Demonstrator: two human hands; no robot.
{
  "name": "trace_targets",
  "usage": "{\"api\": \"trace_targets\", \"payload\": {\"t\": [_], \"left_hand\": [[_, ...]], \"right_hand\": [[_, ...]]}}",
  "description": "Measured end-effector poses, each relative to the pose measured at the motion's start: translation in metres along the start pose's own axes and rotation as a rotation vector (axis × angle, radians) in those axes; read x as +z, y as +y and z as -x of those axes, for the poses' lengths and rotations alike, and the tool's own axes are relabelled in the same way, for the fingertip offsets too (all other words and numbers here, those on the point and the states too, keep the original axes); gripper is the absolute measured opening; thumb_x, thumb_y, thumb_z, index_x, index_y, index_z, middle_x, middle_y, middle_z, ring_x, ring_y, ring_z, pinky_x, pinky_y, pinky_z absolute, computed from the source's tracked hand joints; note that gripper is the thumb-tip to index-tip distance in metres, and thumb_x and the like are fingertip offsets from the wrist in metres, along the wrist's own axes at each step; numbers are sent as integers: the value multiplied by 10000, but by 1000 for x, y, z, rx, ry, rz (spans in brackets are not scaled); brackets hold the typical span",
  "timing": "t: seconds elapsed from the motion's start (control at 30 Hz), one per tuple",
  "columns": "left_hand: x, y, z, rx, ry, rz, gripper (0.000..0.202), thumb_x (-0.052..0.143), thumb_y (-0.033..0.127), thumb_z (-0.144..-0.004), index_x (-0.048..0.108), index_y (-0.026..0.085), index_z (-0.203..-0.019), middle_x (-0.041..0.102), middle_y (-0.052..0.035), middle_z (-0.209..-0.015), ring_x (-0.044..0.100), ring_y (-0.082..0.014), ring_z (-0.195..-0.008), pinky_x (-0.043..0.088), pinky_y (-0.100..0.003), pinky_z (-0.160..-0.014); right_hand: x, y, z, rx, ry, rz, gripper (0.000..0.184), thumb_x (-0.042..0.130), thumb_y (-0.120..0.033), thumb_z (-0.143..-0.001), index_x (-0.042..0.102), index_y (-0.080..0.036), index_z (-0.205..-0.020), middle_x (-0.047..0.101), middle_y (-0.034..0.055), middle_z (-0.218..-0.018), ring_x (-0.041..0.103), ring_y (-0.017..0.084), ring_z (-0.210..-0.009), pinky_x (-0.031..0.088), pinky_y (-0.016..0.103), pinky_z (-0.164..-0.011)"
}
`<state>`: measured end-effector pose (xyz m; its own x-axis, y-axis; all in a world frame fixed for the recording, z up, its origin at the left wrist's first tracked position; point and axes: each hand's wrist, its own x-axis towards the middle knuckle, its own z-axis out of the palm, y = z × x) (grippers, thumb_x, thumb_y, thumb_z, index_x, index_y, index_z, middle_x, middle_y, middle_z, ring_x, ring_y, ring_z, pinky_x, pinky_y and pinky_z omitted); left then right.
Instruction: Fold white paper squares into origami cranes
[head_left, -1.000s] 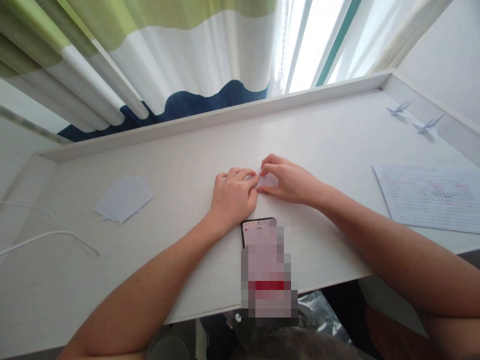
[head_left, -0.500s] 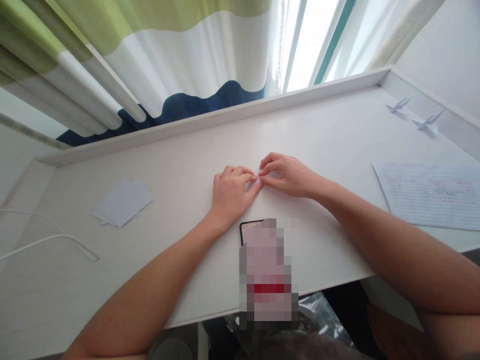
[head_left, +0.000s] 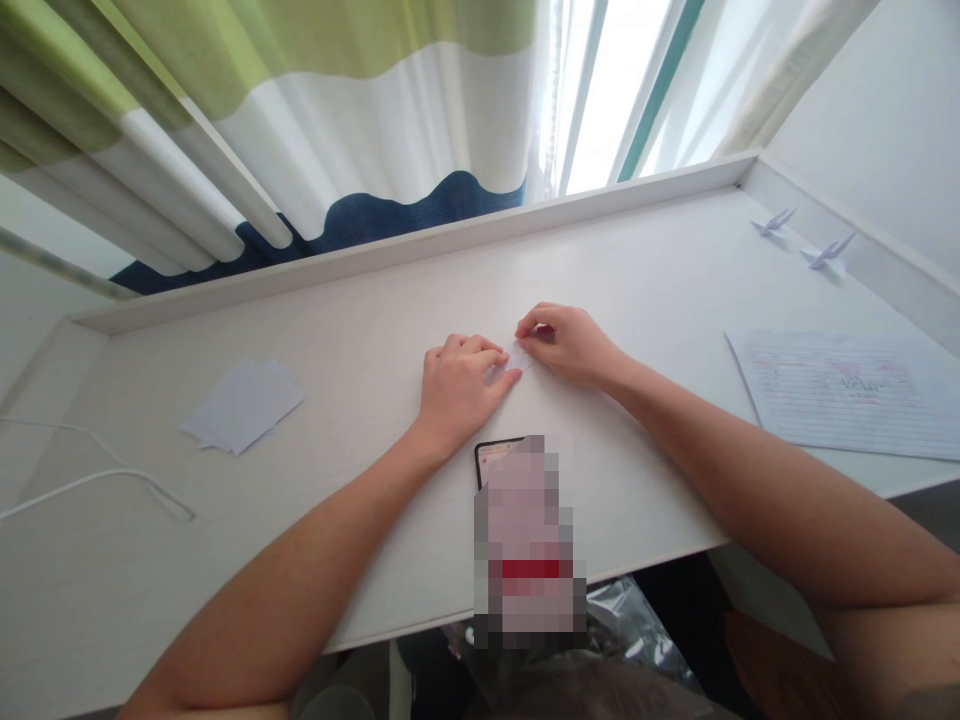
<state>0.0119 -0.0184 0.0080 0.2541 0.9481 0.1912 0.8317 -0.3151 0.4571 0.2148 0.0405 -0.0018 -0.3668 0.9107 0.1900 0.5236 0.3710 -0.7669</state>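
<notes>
A small folded piece of white paper (head_left: pixel 519 357) lies on the white desk between my two hands, partly covered by fingers. My left hand (head_left: pixel 461 390) rests on the paper's left side, its thumb and fingers closed around that edge. On the far right edge, my right hand (head_left: pixel 562 345) pinches the paper between thumb and fingertips. The exact folds are too small to make out. Just below the hands, near the desk's front edge, is a phone (head_left: pixel 491 455), mostly blurred out.
A fanned stack of white paper squares (head_left: pixel 244 405) lies at left, near a white cable (head_left: pixel 142 475). Two folded paper figures (head_left: pixel 829 255) stand at the back right, behind lined sheets with writing (head_left: pixel 840 390). A raised rim (head_left: pixel 420 240) borders the desk below the curtain.
My right hand's fingertips have shifted slightly up and away from my left thumb, so more of the paper shows between the hands. The view has also turned a little.
</notes>
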Motion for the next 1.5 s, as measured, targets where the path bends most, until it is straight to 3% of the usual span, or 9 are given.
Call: {"api": "trace_targets", "payload": {"t": [0.13, 0.23, 0.33, 0.53, 0.73, 0.93, 1.1, 1.27, 1.5], "left_hand": [[0, 0, 0, -1, -8, -1, 180, 703, 421, -1021, 816, 285, -1056, 816, -33, -1220, 626, -304, -1239, 444, -517, -1070], [0, 0, 0, -3, -7, -7, 177, 706, 413, -1018, 814, 279, -1061, 815, -35, -1232, 625, -307, -1247, 434, -516, -1081], [1, -1, 0, -3, -6, -10, 177, 703, 404, -1021, 812, 273, -1069, 812, -42, -1245, 624, -309, -1254, 429, -509, -1086], [4, -3, 1, 12, 12, 10, 166, 713, 400, -1018, 806, 266, -1050, 817, -34, -1224, 627, -304, -1243, 426, -500, -1063], [6, -4, 1, 11, 25, 27, 160, 729, 381, -1003, 792, 258, -1083, 806, -49, -1233, 632, -316, -1251, 435, -510, -1083], [11, -11, 0, -32, 81, 4, 420, 801, 462, -934, 728, 216, -1266, 710, -125, -1397, 569, -366, -1311, 462, -524, -1094], [11, -12, 1, -24, 58, 60, 324, 793, 445, -947, 726, 236, -1185, 712, -105, -1371, 562, -351, -1316, 462, -527, -1116], [8, -10, 2, -23, 34, 145, 290, 813, 362, -929, 648, 249, -1140, 743, -63, -1245, 594, -304, -1240, 472, -485, -1103], [6, -9, 4, -10, 39, 188, 339, 835, 310, -902, 592, 258, -1132, 733, -45, -1186, 607, -285, -1183, 472, -473, -1089]], "right_hand": [[3, -2, 1, -53, -13, 20, 99, 763, -232, -857, 781, -211, -952, 755, 102, -1105, 711, 260, -1004, 565, 447, -956], [5, 0, -1, -30, 12, 27, 46, 732, -190, -864, 768, -212, -881, 754, 87, -1058, 705, 241, -934, 572, 438, -917], [4, 2, -4, 15, 49, -18, 125, 673, -127, -866, 754, -208, -817, 763, 68, -994, 708, 217, -877, 576, 413, -888], [4, 1, -3, 2, 32, -38, 35, 783, -214, -845, 787, -215, -879, 755, 67, -1010, 721, 240, -938, 575, 429, -912], [9, 2, -10, 28, 93, 24, 73, 734, -169, -874, 783, -207, -836, 717, 63, -954, 683, 220, -853, 567, 419, -863], [-2, 7, -1, -85, -26, 34, 172, 684, -285, -941, 837, -221, -986, 718, 123, -1140, 693, 296, -1061, 551, 513, -1027], [-6, 10, 2, -141, -108, 59, 241, 769, -350, -878, 839, -255, -1087, 715, 132, -1229, 633, 367, -1237, 468, 603, -1156], [-10, 6, 2, -123, -154, 37, 245, 764, -358, -864, 808, -272, -1089, 758, 105, -1203, 633, 365, -1233, 450, 620, -1148], [-12, 2, 2, -24, -147, -110, 422, 817, -323, -803, 773, -272, -1219, 797, 77, -1095, 696, 327, -1131, 519, 579, -1051]]}}
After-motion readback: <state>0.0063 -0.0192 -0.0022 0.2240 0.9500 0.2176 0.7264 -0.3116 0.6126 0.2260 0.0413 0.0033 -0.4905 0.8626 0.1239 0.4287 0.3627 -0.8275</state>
